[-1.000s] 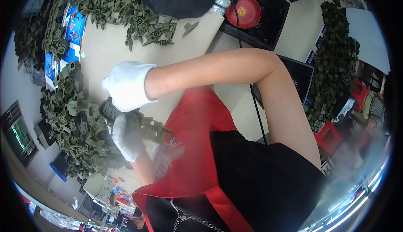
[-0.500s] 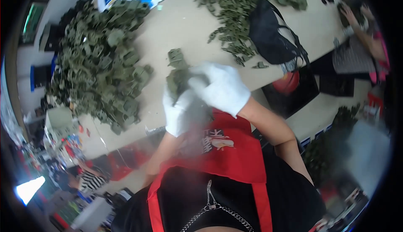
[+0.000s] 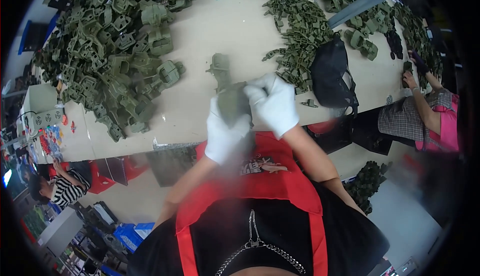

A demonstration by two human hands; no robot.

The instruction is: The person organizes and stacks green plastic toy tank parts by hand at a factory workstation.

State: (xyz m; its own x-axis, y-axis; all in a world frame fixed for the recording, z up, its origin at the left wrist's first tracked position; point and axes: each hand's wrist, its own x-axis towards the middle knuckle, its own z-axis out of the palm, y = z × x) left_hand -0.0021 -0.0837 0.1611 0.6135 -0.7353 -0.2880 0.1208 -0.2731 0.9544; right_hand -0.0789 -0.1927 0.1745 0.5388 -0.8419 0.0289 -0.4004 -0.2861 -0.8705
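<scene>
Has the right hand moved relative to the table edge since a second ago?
Yes. The right hand came in from over the beige table to its near edge, where it now meets the left hand on the green plastic part.

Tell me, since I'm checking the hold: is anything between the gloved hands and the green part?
Nothing visible. The left hand and right hand both grip the green part directly, above the table.
</scene>
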